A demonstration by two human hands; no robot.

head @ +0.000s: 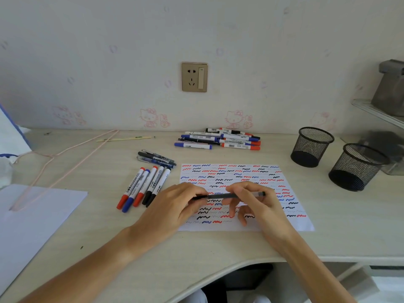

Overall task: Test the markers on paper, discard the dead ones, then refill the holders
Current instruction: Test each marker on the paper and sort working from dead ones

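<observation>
A thin black pen (220, 195) lies level above the test paper (244, 173), held between both hands. My left hand (181, 204) pinches its left end, and my right hand (253, 204) grips the barrel toward the right end. The paper is covered with red, blue and black squiggles. Several capped markers (144, 186) lie side by side left of the paper, with some dark pens (156, 158) just above them. A pile of markers (220, 138) sits at the back by the wall. Two black mesh holders (311, 147) (356, 167) stand at the right, with nothing visible inside them.
A blank white sheet (32, 215) lies at the front left, with a pink wire hanger (63, 160) partly on it. A thin stick (124, 139) lies near the wall. A shelf with a metal object (391, 88) is at the far right. The desk's curved front edge (218, 272) is close below.
</observation>
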